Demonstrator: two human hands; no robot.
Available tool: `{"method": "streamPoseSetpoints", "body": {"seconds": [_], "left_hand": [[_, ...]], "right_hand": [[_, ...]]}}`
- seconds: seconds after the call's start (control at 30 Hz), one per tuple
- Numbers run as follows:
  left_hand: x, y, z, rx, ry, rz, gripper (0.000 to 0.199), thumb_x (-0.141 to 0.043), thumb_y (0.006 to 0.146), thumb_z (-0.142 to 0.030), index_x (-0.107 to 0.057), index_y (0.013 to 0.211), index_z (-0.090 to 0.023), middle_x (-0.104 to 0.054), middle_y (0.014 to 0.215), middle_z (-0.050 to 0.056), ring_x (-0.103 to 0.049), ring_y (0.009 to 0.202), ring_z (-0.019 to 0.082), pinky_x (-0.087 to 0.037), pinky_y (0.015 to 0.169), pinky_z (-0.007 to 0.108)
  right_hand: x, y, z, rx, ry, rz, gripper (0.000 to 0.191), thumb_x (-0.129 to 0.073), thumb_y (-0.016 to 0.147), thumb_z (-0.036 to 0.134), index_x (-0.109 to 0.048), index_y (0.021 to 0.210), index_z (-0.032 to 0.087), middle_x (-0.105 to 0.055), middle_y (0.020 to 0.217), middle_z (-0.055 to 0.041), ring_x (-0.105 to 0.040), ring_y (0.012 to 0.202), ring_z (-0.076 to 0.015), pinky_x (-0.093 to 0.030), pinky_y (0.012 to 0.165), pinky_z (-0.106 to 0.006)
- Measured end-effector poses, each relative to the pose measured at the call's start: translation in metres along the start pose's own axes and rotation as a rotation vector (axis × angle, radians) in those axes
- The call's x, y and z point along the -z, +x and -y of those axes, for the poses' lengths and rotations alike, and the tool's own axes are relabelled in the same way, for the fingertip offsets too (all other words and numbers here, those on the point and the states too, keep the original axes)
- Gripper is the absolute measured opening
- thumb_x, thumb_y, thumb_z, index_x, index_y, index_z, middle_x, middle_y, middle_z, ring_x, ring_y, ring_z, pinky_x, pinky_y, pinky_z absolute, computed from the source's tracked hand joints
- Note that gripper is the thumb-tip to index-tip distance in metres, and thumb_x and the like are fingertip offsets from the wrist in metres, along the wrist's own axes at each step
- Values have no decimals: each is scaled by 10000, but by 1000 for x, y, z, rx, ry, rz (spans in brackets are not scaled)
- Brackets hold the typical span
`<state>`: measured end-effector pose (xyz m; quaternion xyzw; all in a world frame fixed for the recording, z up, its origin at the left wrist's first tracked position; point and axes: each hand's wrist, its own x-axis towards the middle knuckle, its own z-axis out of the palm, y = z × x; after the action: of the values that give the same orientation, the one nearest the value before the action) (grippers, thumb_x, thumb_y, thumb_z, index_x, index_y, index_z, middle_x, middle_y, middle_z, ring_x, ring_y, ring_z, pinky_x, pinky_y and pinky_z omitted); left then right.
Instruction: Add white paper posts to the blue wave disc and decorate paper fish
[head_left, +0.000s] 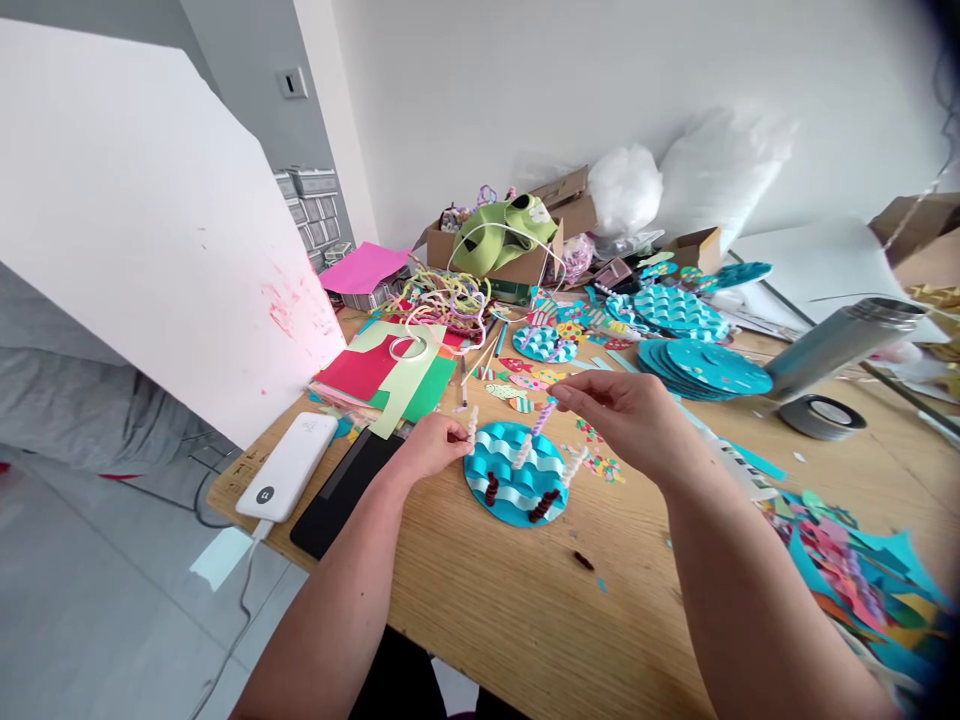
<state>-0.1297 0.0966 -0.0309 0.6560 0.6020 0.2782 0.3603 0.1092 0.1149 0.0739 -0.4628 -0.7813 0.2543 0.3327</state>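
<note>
A round blue paper disc (pixel 517 513) with wavy blue and pale strips lies on the table. Coiled pipe cleaners stand up from it: a dark brown one (pixel 544 506), another brown one (pixel 491 489) and a white one (pixel 574 464). My left hand (pixel 435 448) is closed at the disc's left edge, pinching a white pipe cleaner coil (pixel 473 422). Thumb and finger of my right hand (pixel 619 408) pinch the top of a lilac pipe cleaner coil (pixel 541 417), above the disc's far side. The exact grip of the left fingertips is partly hidden.
Paper fish (pixel 504 391) and a smaller wavy disc (pixel 544 345) lie beyond. A disc stack (pixel 701 370), steel flask (pixel 844 345) and tape roll (pixel 823 416) stand right, near paper scraps (pixel 862 580). Left are coloured sheets (pixel 360 370), a power bank (pixel 289 468) and a black tablet-like slab (pixel 341 490).
</note>
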Motion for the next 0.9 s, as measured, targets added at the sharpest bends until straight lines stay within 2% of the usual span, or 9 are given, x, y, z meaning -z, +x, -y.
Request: {"method": "streamPoseSetpoints", "body": {"seconds": [0.67,0.9], "left_hand": [[-1,0,1,3,23,-3,93,-670,713,-207,-720,738,-132,-724,757,39,-641,722,166,-465,685,253],[-3,1,3,1,38,-6,99,-671,706,-216,-719,740,-137,-728,770,41,-646,738,171,-468,696,257]], "right_hand": [[-1,-1,0,-12,-4,-8,422,-572,807,536,-737,779,148,-594,576,-14,-419,487,-96,-290,448,-234],[-1,-1,-3,-21,-3,1,442,-567,810,550,-745,823,146,-643,644,-34,-457,525,-108,-334,480,-235]]}}
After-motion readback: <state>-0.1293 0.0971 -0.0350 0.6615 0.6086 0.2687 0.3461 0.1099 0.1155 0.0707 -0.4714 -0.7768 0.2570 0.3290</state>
